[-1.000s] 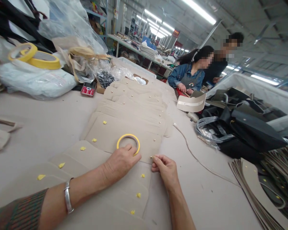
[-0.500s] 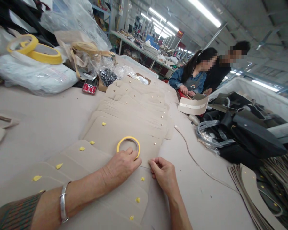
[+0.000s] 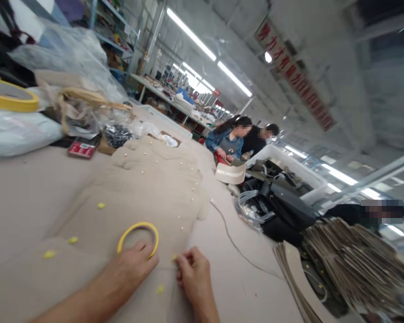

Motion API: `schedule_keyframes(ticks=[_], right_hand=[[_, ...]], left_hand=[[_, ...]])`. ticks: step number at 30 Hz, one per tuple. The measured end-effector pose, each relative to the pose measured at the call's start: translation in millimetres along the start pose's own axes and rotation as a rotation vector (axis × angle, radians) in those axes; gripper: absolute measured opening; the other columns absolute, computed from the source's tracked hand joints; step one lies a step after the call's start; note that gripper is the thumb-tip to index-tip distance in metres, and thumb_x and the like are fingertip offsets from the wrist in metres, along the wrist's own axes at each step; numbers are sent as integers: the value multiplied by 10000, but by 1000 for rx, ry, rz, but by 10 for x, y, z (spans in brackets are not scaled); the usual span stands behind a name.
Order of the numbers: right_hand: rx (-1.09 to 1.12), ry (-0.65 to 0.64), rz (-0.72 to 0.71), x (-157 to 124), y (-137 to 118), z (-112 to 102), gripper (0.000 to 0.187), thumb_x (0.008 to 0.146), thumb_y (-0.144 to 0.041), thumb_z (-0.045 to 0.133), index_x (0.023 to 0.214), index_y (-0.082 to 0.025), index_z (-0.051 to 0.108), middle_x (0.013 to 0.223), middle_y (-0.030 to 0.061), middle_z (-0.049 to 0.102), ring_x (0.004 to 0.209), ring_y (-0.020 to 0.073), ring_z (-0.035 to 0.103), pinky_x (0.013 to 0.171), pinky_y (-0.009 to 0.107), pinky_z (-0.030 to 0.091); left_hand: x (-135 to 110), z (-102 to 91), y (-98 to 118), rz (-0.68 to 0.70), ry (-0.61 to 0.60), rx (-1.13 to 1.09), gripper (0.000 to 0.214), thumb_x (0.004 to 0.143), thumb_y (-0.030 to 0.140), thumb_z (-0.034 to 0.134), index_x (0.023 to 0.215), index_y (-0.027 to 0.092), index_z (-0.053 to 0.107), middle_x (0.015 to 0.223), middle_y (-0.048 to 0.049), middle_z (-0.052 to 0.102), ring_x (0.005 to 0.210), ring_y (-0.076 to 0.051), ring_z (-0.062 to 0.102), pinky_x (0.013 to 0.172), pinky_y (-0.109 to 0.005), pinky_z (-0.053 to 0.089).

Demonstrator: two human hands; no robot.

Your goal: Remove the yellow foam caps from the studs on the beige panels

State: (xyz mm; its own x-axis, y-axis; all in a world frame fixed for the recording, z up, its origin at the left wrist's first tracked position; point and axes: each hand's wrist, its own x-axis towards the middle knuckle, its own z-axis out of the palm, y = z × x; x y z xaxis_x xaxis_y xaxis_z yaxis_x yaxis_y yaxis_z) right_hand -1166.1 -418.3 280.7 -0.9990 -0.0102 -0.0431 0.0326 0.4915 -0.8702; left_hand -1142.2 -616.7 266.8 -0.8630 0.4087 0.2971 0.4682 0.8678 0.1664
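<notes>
white ceiling tubes (image 3: 191,34) glare overhead while blur softens everything.

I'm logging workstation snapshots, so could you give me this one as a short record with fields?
Left hand: holding a yellow tape roll
Right hand: fingertips at a yellow scrap; whether gripped is unclear
Work surface: overlapping beige panels on a pale table
Table's left side: red device, beside a white plastic package
Right side: black bags, stacked brownish pieces
Beyond: person in blue denim
</notes>
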Motion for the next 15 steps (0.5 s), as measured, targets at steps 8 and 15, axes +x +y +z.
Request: schedule_keyframes(ticks=[8, 15], right_hand=[[-290, 27, -292, -166, -142, -74, 217, 856, -290, 551, 796, -186, 731, 776, 60, 707, 724, 180, 627, 696, 261, 457], [-388, 59, -282, -67, -202, 134, 240, 838, -218, 509, 645, -190, 650, 609, 14, 652, 580, 151, 589, 555, 222, 374]], left_hand=[[32, -244, 31, 22, -112, 25, 161, 895, 80, 490, 860, 167, 620, 877, -95, 587, 868, -244, 530, 667, -303, 466], [-70, 70, 2, -61, -10, 16, 371, 793, -11, 406, 889, 216, 683, 835, -73, 648, 827, -243, 603, 729, -357, 486]])
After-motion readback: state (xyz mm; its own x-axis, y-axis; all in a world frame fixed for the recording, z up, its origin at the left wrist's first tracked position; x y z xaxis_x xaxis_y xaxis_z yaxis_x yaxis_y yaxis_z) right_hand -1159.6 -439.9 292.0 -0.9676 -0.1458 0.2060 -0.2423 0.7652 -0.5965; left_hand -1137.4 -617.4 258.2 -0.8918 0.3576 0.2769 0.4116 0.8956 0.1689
